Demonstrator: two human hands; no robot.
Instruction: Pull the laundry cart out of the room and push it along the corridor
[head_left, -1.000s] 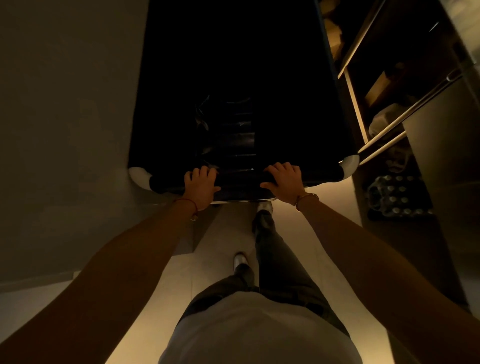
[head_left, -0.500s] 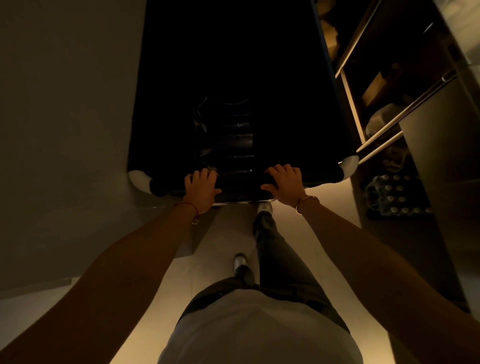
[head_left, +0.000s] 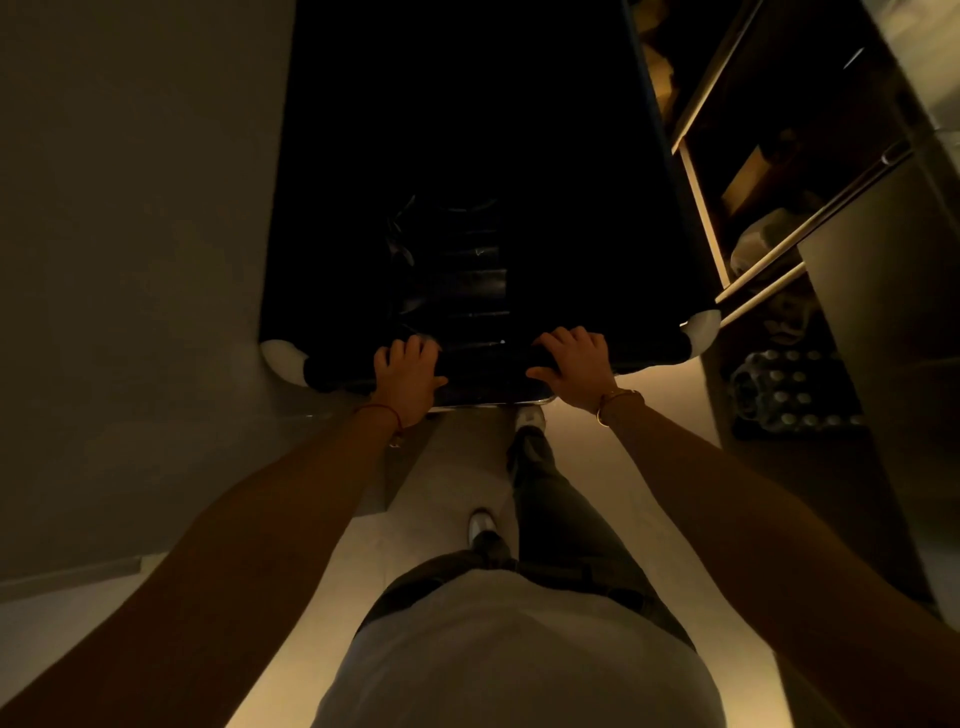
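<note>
Dim, narrow room: your left hand (head_left: 408, 376) and right hand (head_left: 574, 366) are clamped on the cart (head_left: 467, 208) handle ahead. Pulling crooked could snag its corner on the shelves (head_left: 701, 208) alongside.

Shelving (head_left: 698, 208) (bottles (head_left: 789, 387) beneath)

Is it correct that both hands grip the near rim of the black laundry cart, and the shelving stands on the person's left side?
Not quite. The head view shows the shelving on the person's right side. The left hand and right hand do grip the near rim of the black laundry cart.
</note>
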